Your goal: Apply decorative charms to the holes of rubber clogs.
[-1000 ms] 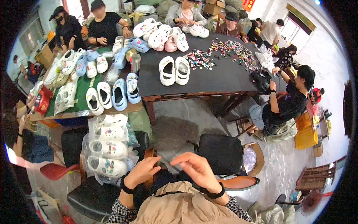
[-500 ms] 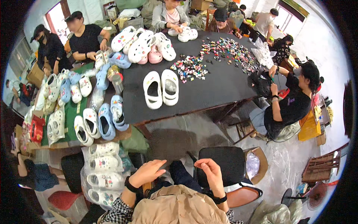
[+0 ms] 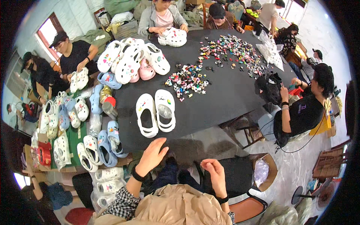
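Note:
My left hand (image 3: 152, 154) is raised with its fingers spread and holds nothing; it hovers just short of the near edge of the black table (image 3: 225, 97). Beyond it a pair of white clogs (image 3: 156, 113) lies side by side on the table. My right hand (image 3: 213, 171) is lower, over my lap, with its fingers curled; I cannot make out anything in it. A scatter of small colourful charms (image 3: 187, 78) lies past the clogs.
A heap of white and pink clogs (image 3: 131, 62) sits at the table's far left. More clogs (image 3: 97, 148) cover a green side table on my left. Several people sit around the table. A black chair (image 3: 240, 176) and a box with a plastic bag (image 3: 262, 170) stand to my right.
The view has moved closer to the table. My left hand has risen and opened toward the table edge; my right hand has dropped away from it to the right.

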`<state>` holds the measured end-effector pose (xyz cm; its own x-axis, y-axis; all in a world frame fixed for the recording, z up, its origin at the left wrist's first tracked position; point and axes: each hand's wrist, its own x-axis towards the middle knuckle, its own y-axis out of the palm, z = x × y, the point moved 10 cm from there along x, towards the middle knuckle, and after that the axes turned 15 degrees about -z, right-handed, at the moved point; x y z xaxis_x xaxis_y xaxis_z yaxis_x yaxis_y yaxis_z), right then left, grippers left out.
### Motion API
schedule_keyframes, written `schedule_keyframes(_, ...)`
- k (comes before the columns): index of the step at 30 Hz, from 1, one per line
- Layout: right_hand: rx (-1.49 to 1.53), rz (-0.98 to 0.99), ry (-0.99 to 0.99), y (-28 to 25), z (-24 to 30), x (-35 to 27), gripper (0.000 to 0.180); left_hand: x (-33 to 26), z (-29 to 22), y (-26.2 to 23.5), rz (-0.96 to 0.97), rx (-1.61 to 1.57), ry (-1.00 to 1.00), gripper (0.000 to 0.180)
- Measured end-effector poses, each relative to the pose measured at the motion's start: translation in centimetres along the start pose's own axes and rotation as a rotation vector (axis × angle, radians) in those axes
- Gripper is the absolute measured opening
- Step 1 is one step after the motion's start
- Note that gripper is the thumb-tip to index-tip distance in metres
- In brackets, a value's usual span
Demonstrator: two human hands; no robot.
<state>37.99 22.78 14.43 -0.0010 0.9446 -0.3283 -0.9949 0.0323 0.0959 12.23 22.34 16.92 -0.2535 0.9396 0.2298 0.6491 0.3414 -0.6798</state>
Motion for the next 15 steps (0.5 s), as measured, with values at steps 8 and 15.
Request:
schedule_keyframes(8, -0.039, -0.013, -0.040, 4.8, 0.0, 7.9, 0.018, 8.5, 7.8, 6.0, 0.028, -0.527, -0.394, 0.053)
schedule_keyframes(15, -0.209, 0.087, -0.109, 10.5, 2.7, 16.2, 0.019, 10.6, 11.1, 10.2, 0.015, -1.276, -0.873, 0.069)
